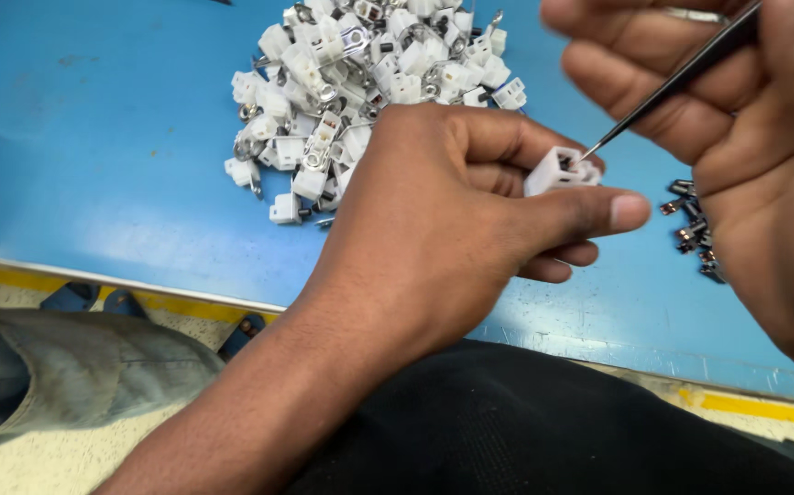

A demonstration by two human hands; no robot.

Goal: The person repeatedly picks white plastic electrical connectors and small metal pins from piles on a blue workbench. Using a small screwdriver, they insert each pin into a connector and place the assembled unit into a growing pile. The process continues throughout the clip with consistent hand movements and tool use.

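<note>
The bench (94, 156) has a smooth blue top, slightly scuffed and shiny near its near edge, where a pale metal lip runs along with a yellow strip (763, 408) below it. Beneath the edge lies a pale speckled floor (67, 458), and at the near left a person's grey trouser leg (58, 362) and dark blue sandals (85, 298) show. The person's own dark clothing fills the near middle.

The left hand (433, 229) is closed around a small white plastic connector (557, 171), pinched between thumb and fingers and held just above the bench, right of centre. The right hand (745, 147) is clamped on thin dark tweezers (681, 78), whose tip touches the top of the connector. The two hands are close together, joined only through the tool and the part.

On the far side of the bench, left of the hands, sits a heap of similar white connectors with metal tabs (360, 82). At the right, partly hidden behind the right hand, lies a small cluster of dark metal pieces (690, 225).
</note>
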